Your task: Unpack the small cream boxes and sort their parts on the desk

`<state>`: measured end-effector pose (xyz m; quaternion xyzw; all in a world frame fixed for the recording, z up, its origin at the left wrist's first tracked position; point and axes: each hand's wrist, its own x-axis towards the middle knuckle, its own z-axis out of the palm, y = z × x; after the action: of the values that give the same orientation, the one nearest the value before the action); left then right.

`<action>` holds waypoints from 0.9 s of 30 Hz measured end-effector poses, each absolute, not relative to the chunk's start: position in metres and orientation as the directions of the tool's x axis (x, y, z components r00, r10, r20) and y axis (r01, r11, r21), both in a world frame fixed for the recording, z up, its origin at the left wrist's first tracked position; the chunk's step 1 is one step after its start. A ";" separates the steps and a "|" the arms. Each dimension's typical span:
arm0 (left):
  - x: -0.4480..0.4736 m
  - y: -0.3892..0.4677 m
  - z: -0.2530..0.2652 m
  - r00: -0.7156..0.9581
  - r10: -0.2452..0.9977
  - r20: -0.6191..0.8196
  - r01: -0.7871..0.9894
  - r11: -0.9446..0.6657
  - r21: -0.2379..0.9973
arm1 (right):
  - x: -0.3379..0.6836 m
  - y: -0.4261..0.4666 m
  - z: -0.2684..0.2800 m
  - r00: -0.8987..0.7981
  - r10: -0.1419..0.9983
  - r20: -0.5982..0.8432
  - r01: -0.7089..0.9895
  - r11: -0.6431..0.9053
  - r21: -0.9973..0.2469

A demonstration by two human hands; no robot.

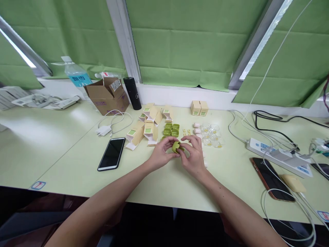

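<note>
A small olive-green case (175, 147) is pinched between my two hands above the table. My left hand (163, 151) grips its left side with thumb and fingers. My right hand (192, 156) holds the right side, its fingertips curled around the case. Just beyond sit several matching green square pieces (175, 132) in rows, partly hidden by my left hand. To their right lie tiny yellow pieces (188, 131), a column of pale pink pieces (197, 131) and a cluster of clear plastic pieces (214, 129). My right hand covers part of the pink column.
Opened cream cartons (136, 134) lie left of the green pieces; two closed boxes (199, 108) stand behind. A phone (111, 154), charger (104, 130), brown cardboard box (110, 99) and black bottle (132, 93) are left. On the right are a power strip (262, 147), cables and another phone (269, 178).
</note>
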<state>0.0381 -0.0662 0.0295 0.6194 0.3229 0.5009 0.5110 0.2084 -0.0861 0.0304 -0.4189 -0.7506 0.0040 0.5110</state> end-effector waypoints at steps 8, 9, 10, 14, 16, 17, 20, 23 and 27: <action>0.039 -0.074 0.038 0.265 0.875 0.405 0.152 -0.452 0.879 | 0.210 -0.086 0.036 -0.079 0.607 0.790 0.595 0.665 -0.451; 0.038 -0.074 0.038 0.240 0.880 0.411 0.155 -0.452 0.878 | 0.211 -0.086 0.039 -0.061 0.597 0.800 0.591 0.667 -0.453; 0.038 -0.073 0.038 0.207 0.887 0.413 0.150 -0.446 0.883 | 0.214 -0.086 0.043 -0.037 0.586 0.810 0.590 0.666 -0.456; 0.030 -0.060 0.035 0.037 0.912 0.408 0.120 -0.409 0.905 | 0.231 -0.077 0.054 0.075 0.562 0.823 0.645 0.603 -0.471; 0.025 -0.053 0.033 -0.029 0.904 0.427 0.135 -0.420 0.898 | 0.241 -0.070 0.054 0.038 0.599 0.800 0.723 0.537 -0.436; 0.024 -0.051 0.033 -0.046 0.895 0.443 0.163 -0.431 0.888 | 0.245 -0.066 0.053 -0.011 0.638 0.770 0.770 0.496 -0.400; 0.022 -0.053 0.035 -0.031 0.867 0.497 0.284 -0.469 0.836 | 0.250 -0.057 0.048 -0.159 0.778 0.608 0.883 0.388 -0.266; 0.024 -0.059 0.036 0.011 0.851 0.526 0.368 -0.492 0.789 | 0.246 -0.052 0.047 -0.231 0.867 0.442 0.935 0.324 -0.147; 0.027 -0.063 0.037 0.008 0.866 0.500 0.453 -0.449 0.770 | 0.237 -0.043 0.051 -0.282 0.925 0.256 0.958 0.287 0.019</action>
<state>0.0269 -0.0631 0.0367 0.6805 0.4847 0.5111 0.2018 0.2375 -0.0434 0.0512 -0.5910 -0.7962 -0.0846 0.0980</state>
